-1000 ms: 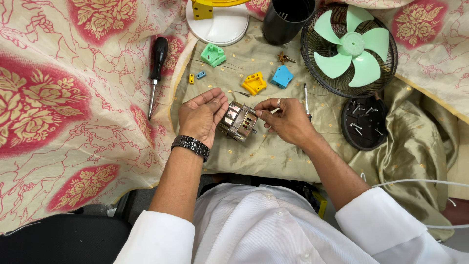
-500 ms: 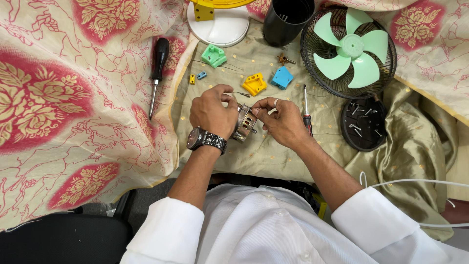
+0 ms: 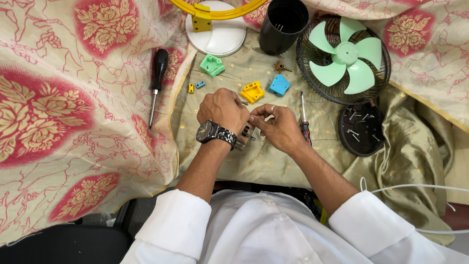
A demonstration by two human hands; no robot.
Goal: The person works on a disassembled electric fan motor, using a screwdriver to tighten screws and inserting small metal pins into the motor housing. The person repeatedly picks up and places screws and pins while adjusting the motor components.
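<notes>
My left hand (image 3: 223, 110), with a dark wristwatch (image 3: 215, 133) on the wrist, lies palm down over a small metal fan motor (image 3: 245, 136) on the olive cloth. My right hand (image 3: 276, 126) grips the same motor from the right, fingers pinched at its top edge. Most of the motor is hidden under both hands. A red-handled screwdriver (image 3: 304, 121) lies just right of my right hand.
A black-handled screwdriver (image 3: 156, 80) lies at the left. Small green (image 3: 212, 65), yellow (image 3: 252, 91) and blue (image 3: 279, 84) plastic parts sit beyond my hands. A fan grille with green blades (image 3: 344, 57), a black cup (image 3: 282, 24), a white base (image 3: 217, 32) and a black lid holding screws (image 3: 360, 128) are nearby.
My left hand turned from palm up to palm down over the motor. Both hands closed in around it and lowered it toward the cloth.
</notes>
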